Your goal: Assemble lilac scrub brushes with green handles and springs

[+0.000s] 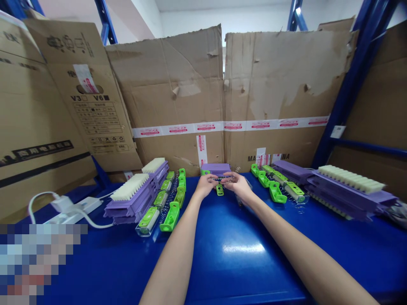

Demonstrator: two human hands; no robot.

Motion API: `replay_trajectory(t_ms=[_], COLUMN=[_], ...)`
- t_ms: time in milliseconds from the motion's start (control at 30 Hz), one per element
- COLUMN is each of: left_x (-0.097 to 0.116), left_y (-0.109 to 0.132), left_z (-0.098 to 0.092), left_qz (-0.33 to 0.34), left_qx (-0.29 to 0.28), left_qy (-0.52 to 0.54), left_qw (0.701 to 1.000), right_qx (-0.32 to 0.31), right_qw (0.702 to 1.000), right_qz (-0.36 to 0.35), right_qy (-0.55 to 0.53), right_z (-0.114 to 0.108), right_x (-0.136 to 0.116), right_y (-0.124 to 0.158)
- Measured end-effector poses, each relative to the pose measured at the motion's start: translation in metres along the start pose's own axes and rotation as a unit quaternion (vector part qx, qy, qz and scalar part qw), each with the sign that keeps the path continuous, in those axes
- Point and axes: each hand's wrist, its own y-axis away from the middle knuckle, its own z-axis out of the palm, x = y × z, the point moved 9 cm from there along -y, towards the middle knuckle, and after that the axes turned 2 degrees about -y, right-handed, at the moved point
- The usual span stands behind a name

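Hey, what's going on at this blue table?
A person's bare left hand and right hand are close together by a small bright-green plastic part, in front of a purple plastic piece near the back of the glossy blue table. What they grip is too small to tell. More purple plastic pieces and green plastic parts lie to both sides.

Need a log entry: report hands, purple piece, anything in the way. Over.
Left hand, right hand at purple piece, grip unclear. Green part between hands. Coiled spring by right hand, possibly in the way.
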Motion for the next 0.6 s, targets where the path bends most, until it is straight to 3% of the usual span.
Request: replay_trajectory(t_ms=[600], left_x=[0.002], left_y=[0.001], left_z=[0.002], left_qz=[0.01], left_qx=[-0.013], left_qy=[-0.02], left_qw=[1.0], right_qx=[0.027], right_qw=[1.0], right_qz=[-0.001], right_qy=[0.014], right_z=[-0.008], right_x=[0.011], right_y=[-0.006])
